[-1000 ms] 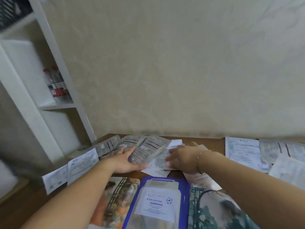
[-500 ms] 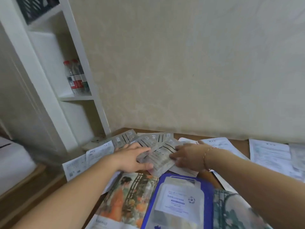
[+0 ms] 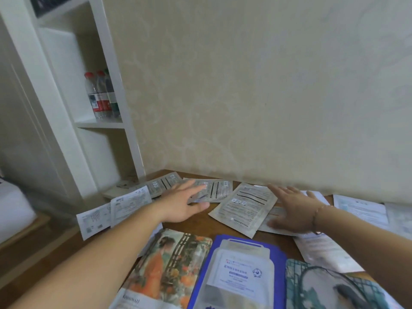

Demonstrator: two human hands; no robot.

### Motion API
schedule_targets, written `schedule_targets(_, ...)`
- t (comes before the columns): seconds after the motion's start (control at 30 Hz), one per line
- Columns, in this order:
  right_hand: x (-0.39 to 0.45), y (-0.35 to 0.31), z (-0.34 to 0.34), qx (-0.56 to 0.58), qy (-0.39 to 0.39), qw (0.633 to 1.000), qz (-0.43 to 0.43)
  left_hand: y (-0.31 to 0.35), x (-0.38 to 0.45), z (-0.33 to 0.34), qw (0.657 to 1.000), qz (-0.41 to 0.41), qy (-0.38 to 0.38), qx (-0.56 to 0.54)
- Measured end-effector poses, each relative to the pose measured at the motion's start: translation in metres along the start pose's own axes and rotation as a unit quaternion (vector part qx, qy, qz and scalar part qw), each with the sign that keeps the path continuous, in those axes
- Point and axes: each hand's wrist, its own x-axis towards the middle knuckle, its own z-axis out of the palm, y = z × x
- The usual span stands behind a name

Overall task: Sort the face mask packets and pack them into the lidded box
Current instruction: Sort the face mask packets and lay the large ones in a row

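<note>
A wooden table (image 3: 196, 226) is seen across the lower half of the frame, strewn with face mask packets. The left hand (image 3: 180, 205) is held at centre-left with its fingers extended and spread; the fingertips (image 3: 201, 186) are laid on a grey packet (image 3: 215, 190) lying near the wall, and nothing is gripped. The right hand (image 3: 292, 208) is held at centre-right, palm down, fingers straight and splayed, resting over a pale packet (image 3: 273, 219); whether it is pressed down or only hovered cannot be told because of blur. A gold bracelet (image 3: 317, 214) is worn on the right wrist.

Between the 2 hands a tilted grey packet (image 3: 244, 208) is seen, printed side up, touched by neither hand as far as can be told. Another grey packet (image 3: 162, 185) is placed beyond the left hand, towards the upper left of the table. 2 white packets (image 3: 111, 209) are hung over the table's left edge, left of the left forearm.

At the bottom of the frame, nearer than both hands, 3 large packets are laid side by side: an illustrated packet (image 3: 169, 266) showing a figure in orange, a blue packet (image 3: 240, 273), and a teal illustrated packet (image 3: 323, 286). More white packets (image 3: 361, 208) are spread at the right edge.

A white shelf unit (image 3: 100, 123) with bottles (image 3: 101, 95) is seen in the upper left.
</note>
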Motion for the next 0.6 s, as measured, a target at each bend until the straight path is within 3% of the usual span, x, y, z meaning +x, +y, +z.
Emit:
schedule_targets(0.07,-0.007,-0.007,-0.001,-0.005,-0.011,1.000,-0.009,0.033,0.000,0.001,0.993,0.110,-0.027,-0.035)
schedule_targets(0.13,-0.012,-0.008,-0.001,-0.019,-0.027,0.999,-0.006,0.062,0.004,0.006,0.981,0.174,-0.071,0.054)
schedule_targets(0.23,-0.016,0.004,0.002,-0.059,-0.021,0.998,-0.010,0.074,0.013,0.009,0.975,0.131,-0.109,0.145)
schedule_targets(0.37,-0.025,0.015,0.001,-0.179,0.001,0.978,-0.107,0.061,0.018,0.011,0.983,0.055,-0.070,0.161)
schedule_targets(0.47,-0.020,0.021,0.009,-0.240,0.153,0.922,-0.262,0.061,0.017,0.015,0.987,0.041,-0.063,0.146)
schedule_targets(0.6,-0.022,0.017,0.010,-0.245,0.237,0.894,-0.291,0.063,0.007,0.017,0.993,0.059,-0.029,0.100)
